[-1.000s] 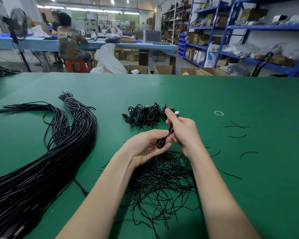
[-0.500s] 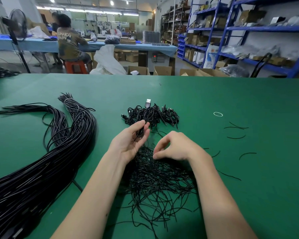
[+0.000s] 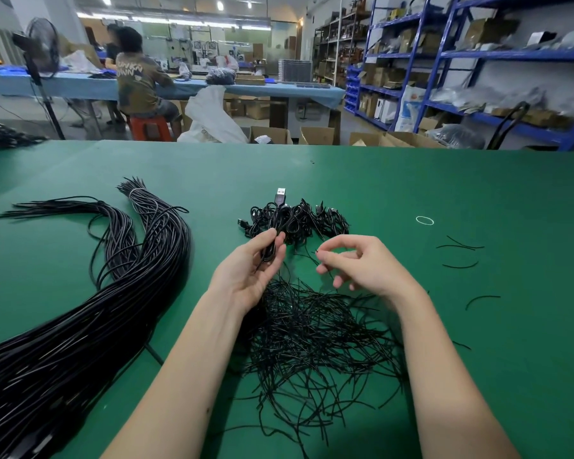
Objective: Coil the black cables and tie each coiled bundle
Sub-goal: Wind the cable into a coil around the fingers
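Two bare hands over the green table (image 3: pixel 411 180); left hand (image 3: pixel 246 273) pinching one coiled black cable (image 3: pixel 269 251) btw thumb and fingers, coil hanging just under the fingertips, its USB plug (image 3: pixel 280 194) sticking up past the far pile; right hand (image 3: pixel 362 263) close beside, fingers curled narrow, thumb and forefinger nipping one thin black tie (image 3: pixel 323 270), pretty hard to make out tbh.

Just beyond the hands, one heap of finished coiled bundles (image 3: pixel 309 221), too tangled to count; right under the wrists, one loose pile of black ties (image 3: pixel 312 342), way too many to count.

On the left, one big sheaf of long straight black cables (image 3: pixel 90 319) sweeping toward the near left edge, w/ a second thinner fan (image 3: pixel 80 207) splitting off at the far end; banded near the tips.

Over on the right, approx 5 stray ties (image 3: pixel 461 247) scattered well apart from the pile, plus one small white rubber band (image 3: pixel 424 220) lying flat.

Background: blue shelving (image 3: pixel 478 54) w/ boxes; 1 standing fan (image 3: pixel 42 51); a seated person (image 3: pixel 140 81) at a far blue table, a second person partly hidden behind.
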{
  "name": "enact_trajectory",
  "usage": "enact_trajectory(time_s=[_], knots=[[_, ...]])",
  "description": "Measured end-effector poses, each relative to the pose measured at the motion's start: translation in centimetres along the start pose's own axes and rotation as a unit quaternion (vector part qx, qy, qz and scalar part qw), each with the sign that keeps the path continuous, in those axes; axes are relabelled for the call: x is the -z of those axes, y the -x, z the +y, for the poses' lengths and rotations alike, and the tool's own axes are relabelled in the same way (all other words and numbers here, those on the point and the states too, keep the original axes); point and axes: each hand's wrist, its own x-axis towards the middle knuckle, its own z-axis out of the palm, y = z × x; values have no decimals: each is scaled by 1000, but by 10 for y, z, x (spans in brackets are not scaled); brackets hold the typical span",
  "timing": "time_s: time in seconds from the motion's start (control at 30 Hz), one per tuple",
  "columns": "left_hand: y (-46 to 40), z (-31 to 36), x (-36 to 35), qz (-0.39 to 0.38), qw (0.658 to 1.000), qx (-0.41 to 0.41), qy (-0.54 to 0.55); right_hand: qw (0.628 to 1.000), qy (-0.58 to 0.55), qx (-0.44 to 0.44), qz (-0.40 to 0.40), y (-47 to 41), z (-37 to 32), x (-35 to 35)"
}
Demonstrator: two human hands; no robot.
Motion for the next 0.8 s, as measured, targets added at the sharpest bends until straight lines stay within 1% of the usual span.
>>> enact_trajectory(time_s=[0.13,0.2,0.33,0.5,0.6,0.67,0.8], knots=[[0,0,0,1,1000,0,4,997,-73,14,-15,0,0,-1],[0,-1,-1,1,1000,-1,2,997,-71,23,-17,1,-1,-1],[1,-4,-2,3,1000,-5,-11,997,-58,24,-47,4,-5,-4],[3,-7,-4,1,1000,-10,-30,998,-36,54,-27,1,-6,-8],[3,-7,-5,-1,999,-13,-38,995,-40,53,-71,2,-9,-9],[2,-7,-5,0,999,-18,-40,993,-58,55,-82,3,-11,-9],[0,-9,-4,-7,997,-41,-63,992,-96,74,-37,3,-16,-12]])
